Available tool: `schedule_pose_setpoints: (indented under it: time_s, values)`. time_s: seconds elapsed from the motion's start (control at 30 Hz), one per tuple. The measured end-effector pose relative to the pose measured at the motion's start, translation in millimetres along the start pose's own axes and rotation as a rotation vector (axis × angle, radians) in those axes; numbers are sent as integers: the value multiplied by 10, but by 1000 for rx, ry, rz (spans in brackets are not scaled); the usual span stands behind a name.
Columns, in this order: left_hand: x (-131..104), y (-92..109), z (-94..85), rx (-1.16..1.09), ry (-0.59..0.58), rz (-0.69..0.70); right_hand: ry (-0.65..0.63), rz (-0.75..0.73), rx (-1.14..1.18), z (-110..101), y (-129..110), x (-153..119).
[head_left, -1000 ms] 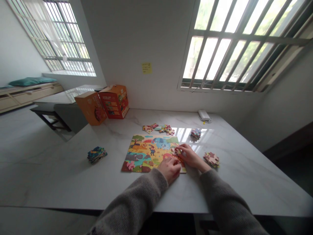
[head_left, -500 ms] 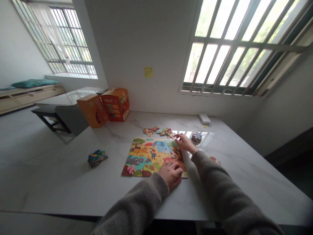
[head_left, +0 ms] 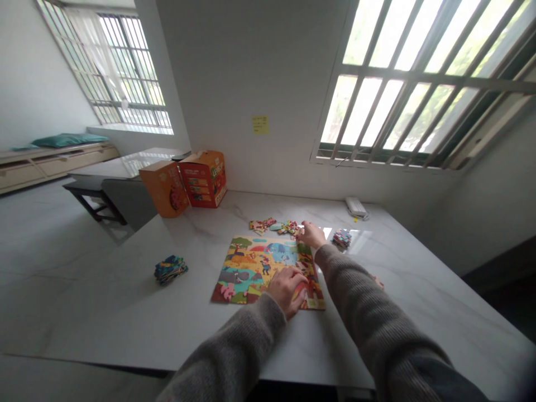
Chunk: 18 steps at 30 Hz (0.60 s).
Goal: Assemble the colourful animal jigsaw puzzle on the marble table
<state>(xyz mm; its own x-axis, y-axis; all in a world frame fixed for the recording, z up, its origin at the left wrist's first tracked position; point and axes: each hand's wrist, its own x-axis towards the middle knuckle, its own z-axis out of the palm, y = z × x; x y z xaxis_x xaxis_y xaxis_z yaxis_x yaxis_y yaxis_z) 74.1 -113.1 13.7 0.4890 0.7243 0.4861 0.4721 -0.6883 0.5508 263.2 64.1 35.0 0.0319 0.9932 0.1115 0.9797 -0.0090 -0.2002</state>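
Note:
A jigsaw puzzle (head_left: 247,273) with animals on a yellow and green scene lies flat on the table. My left hand (head_left: 288,287) rests over its lower right part, fingers bent and apart, covering some of the picture. At the upper right corner of the puzzle is my right hand (head_left: 310,234), thumb and fingertips drawn together on a small puzzle piece that they mostly hide. Loose puzzle pieces (head_left: 287,227) lie just beyond the top edge, beside those fingertips. More loose pieces (head_left: 262,224) are to their left.
A stack of dark blue pieces (head_left: 171,269) sits to the left, and another stack (head_left: 342,238) right of my right hand. Part of a pink piece (head_left: 379,282) shows behind my right sleeve. Orange boxes (head_left: 205,178) stand at the back left; a white power strip (head_left: 355,207) lies near the wall.
My right hand has shifted slightly left along the top edge of the puzzle, its fingertips closing together. My left hand has turned a little, uncovering more of the lower right corner.

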Motion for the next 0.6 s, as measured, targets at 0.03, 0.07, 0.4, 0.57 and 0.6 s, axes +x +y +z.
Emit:
schedule_pose_setpoints:
  time_s: [0.03, 0.07, 0.4, 0.57, 0.6]
  values:
    - [5, 2, -7, -19, 23, -3, 16, 4, -15, -46, 11, -26]
    - [11, 7, -16, -41, 44, -8, 34, 12, -30, -95, 25, -55]
    - [103, -26, -147, -546, 302, -353, 398, -176, 85, -515, -149, -724]
    - [166, -118, -219, -953, 435, -491, 561, -349, 426, -460, -513, -1443]
    - [174, -117, -231, -1023, 437, -481, 564, -364, 464, -425, -570, -1557]
